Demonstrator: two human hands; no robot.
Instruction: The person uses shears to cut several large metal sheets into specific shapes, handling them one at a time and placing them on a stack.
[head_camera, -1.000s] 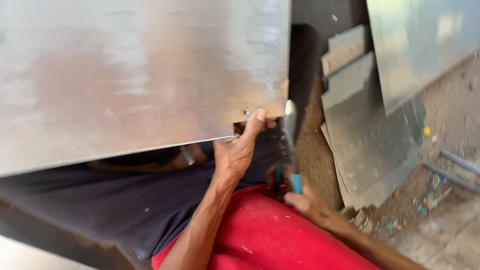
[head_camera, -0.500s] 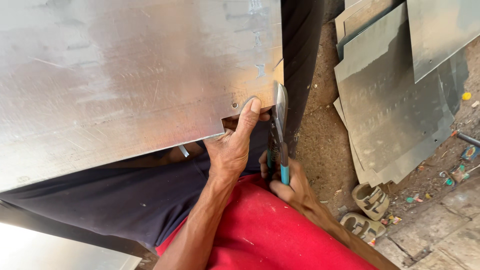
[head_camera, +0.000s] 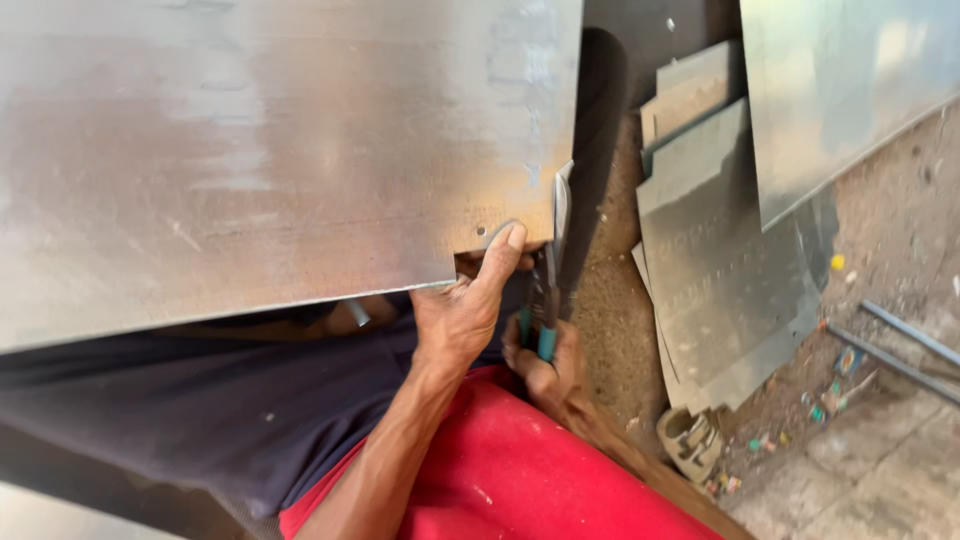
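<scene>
A large shiny metal sheet (head_camera: 260, 150) fills the upper left of the head view and lies across my lap. My left hand (head_camera: 465, 305) grips its lower right corner, thumb pressed on top beside a cut notch. My right hand (head_camera: 545, 365) is closed on tin snips (head_camera: 548, 300) with teal handles. The blades point up along the sheet's right edge, where a narrow cut strip (head_camera: 562, 200) curls away. My legs show below in dark cloth and red cloth (head_camera: 500, 480).
Several cut metal sheets (head_camera: 720, 260) lie on the dirt floor to the right, with a bigger panel (head_camera: 840, 90) leaning above them. A sandal (head_camera: 690, 440), thin metal rods (head_camera: 900, 345) and small coloured scraps sit at the lower right.
The view has shifted slightly. My right hand and the snips have stayed at the sheet's right edge, and my left thumb holds the same corner.
</scene>
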